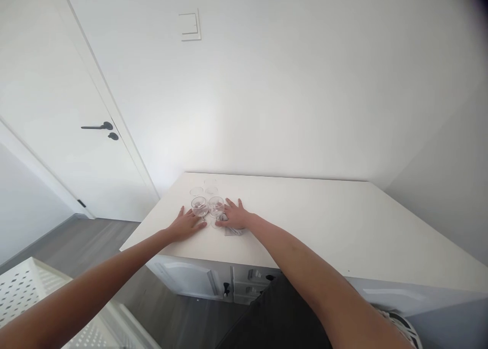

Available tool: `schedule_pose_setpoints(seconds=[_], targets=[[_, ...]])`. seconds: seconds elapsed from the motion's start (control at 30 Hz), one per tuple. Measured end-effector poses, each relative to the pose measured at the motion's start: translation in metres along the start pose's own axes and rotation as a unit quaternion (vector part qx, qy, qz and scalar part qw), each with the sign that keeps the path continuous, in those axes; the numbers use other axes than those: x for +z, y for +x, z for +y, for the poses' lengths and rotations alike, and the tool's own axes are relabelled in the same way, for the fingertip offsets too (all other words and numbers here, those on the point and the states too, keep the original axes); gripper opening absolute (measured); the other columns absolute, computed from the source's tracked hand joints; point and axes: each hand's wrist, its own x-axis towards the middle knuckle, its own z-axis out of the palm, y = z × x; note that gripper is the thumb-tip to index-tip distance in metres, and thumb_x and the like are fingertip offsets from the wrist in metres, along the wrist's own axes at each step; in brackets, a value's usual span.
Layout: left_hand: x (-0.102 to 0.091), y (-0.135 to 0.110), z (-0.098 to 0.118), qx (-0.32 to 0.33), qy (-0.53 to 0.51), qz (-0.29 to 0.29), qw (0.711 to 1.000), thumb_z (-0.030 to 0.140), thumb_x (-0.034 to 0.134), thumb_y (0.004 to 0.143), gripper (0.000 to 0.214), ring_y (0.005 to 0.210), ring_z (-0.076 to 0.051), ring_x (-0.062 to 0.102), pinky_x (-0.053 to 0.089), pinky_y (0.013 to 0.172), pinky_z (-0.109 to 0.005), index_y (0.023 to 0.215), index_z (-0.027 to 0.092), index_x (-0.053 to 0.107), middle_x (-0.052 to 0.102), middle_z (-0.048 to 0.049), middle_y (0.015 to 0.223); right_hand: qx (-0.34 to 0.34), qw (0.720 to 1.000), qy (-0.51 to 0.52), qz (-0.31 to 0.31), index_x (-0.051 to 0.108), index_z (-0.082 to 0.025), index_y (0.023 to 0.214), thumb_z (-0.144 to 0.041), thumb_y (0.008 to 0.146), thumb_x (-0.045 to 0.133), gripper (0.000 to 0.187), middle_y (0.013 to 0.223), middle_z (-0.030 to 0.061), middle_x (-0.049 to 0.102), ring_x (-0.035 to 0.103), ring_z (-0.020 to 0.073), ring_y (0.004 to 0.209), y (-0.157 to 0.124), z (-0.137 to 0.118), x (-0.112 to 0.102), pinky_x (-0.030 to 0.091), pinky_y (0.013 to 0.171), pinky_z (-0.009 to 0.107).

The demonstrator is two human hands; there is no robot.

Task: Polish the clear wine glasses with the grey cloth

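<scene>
Several clear stemmed glasses stand grouped on the left part of the white cabinet top. The front left glass (199,205) is beside my left hand (186,226), which rests low with its fingers spread near the glass's stem and base. My right hand (235,215) is on the other side, against the front right glass (216,205), its fingers also apart. A grey patterned cloth or packet (233,231) lies partly under my right palm; the rest of it is hidden. Behind the front pair, the rims of the rear glasses (196,191) show faintly.
The white cabinet top (305,222) stretches far to the right against a plain wall. Doors and drawers (190,278) with dark knobs are below its front edge. A white perforated unit (23,293) stands at lower left. A white door (68,85) is at left.
</scene>
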Motion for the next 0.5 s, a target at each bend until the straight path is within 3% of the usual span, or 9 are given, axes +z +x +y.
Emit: schedule_pose_setpoints(seconds=[0.2,0.5], targets=[[0.004,-0.008,-0.007,-0.025,-0.004,0.036,0.999,0.07,0.026,0.101,0.067,0.157,-0.033,0.029,0.0,0.125,-0.071,0.158,0.037,0.043,0.035,-0.0044,0.169,-0.002,1.0,0.014,0.022,0.021,-0.037,0.166,-0.082,0.092,0.032,0.088,0.174,-0.0007,0.02,-0.003,0.0336,0.163,0.008,-0.012,0.006,-0.015,0.121,0.072],[0.002,-0.013,-0.004,-0.02,-0.02,0.055,0.998,0.071,0.03,0.1,0.066,0.156,-0.034,0.031,0.005,0.125,-0.071,0.155,0.038,0.046,0.037,-0.0056,0.169,0.044,0.997,0.032,0.051,0.008,-0.027,0.168,-0.079,0.092,0.036,0.096,0.175,0.0032,0.012,0.001,0.0242,0.164,-0.014,-0.025,0.009,-0.009,0.129,0.054]])
